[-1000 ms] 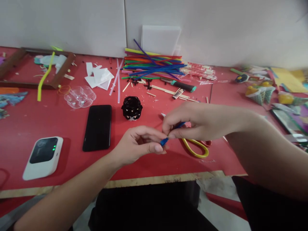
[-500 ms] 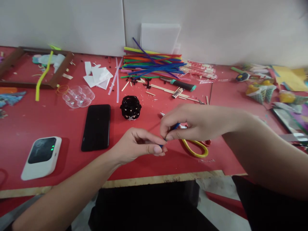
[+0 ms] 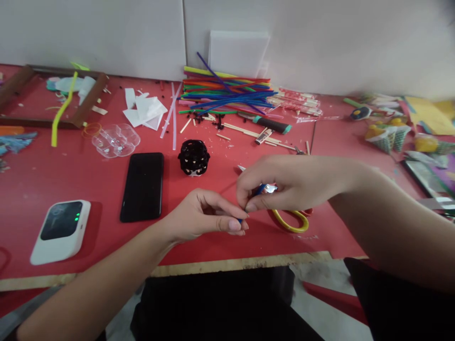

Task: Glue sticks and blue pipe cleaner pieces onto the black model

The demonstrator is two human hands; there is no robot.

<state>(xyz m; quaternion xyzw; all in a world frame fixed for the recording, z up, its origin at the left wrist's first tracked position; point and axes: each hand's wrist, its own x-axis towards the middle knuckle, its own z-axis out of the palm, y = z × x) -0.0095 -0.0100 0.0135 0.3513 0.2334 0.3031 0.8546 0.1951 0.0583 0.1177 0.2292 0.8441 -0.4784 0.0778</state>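
Note:
My left hand pinches a short blue pipe cleaner between thumb and fingertips, just above the table's front part. Right against those fingertips, my right hand is closed on the same blue piece, which reappears near its palm; most of it is hidden by my fingers. Under my right hand lie scissors with yellow and red handles, the blade tip showing on the left. A small black, fuzzy round form with pale bits in its gaps stands behind my left hand.
A black phone and a white device lie on the left. Behind are a pile of coloured pipe cleaners, a cutter, thin wooden sticks, paper scraps, a clear plastic palette and a brown frame.
Both hands stay nearly in place with fingertips together. A little more of the blue piece and the scissors' metal shows under my right hand. The view shifts very slightly.

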